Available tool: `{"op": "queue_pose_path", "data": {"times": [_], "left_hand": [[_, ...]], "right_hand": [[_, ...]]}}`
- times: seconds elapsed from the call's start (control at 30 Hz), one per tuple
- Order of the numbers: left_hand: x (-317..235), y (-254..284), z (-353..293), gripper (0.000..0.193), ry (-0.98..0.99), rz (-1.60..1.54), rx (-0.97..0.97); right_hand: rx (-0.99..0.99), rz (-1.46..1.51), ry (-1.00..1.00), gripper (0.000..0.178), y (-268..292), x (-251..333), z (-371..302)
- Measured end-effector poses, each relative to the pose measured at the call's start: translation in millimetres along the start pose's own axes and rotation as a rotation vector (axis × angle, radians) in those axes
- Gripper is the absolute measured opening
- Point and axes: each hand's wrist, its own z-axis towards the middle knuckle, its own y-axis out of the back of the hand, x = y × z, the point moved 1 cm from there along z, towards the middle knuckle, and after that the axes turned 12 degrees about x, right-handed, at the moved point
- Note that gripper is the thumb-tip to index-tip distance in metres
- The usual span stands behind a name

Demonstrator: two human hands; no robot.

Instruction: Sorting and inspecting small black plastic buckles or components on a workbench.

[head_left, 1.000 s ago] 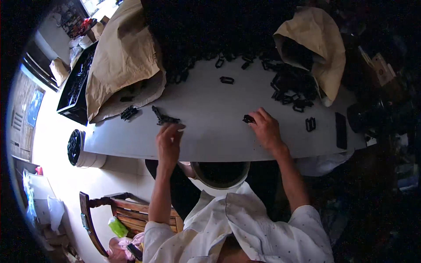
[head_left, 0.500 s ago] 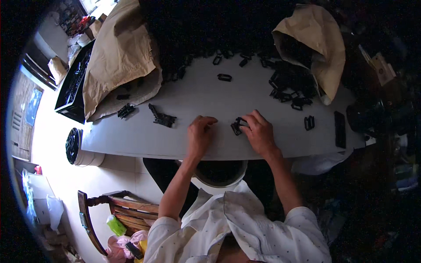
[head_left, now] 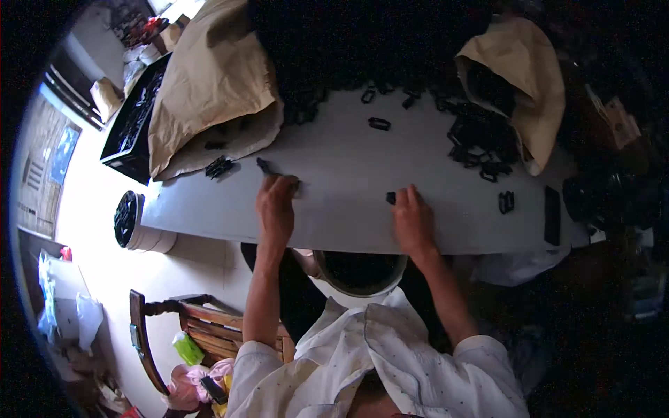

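My left hand (head_left: 277, 209) is at the left middle of the grey table, its fingers curled down over small black plastic parts (head_left: 264, 166). One end of them sticks out past the fingertips; the rest is hidden beneath the hand. To the right, near the table's front edge, my right hand (head_left: 414, 221) is closed on a black plastic part (head_left: 391, 198), mostly covered by the fingers. A small black cluster (head_left: 219, 166) lies left of my left hand. A black oblong ring-shaped part (head_left: 379, 123) lies farther back between the hands.
Brown paper sacks stand at the left (head_left: 212, 97) and right (head_left: 519, 76). A heap of black parts (head_left: 481, 139) spills by the right sack. A black strip (head_left: 552, 214) lies at the table's right. Below the front edge sits a round tub (head_left: 362, 272); a wooden chair (head_left: 209, 320) stands left.
My left hand has moved left onto the black parts there. My right hand stays near the front edge with its black part, which is now more covered. The whole view has shifted slightly.
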Motion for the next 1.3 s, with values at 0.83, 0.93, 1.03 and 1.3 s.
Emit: {"op": "queue_pose_path", "data": {"times": [0.83, 0.93, 1.03, 1.3], "left_hand": [[-43, -78, 36, 0.028, 0.366, -1.178, 0.458], [-60, -88, 18, 0.021, 0.425, -1.193, 0.463], [-51, -97, 13, 0.036, 0.448, -1.229, 0.575], [-74, -82, -5, 0.034, 0.371, -1.229, 0.610]], "right_hand": [[0.232, 1.371, -0.049, 0.014, 43, -41, -5], [0.260, 1.165, -0.143, 0.019, 56, -21, -4], [0.006, 0.763, 0.225, 0.025, 47, -12, -2], [0.020, 0.522, 0.274, 0.029, 50, -10, -12]]}}
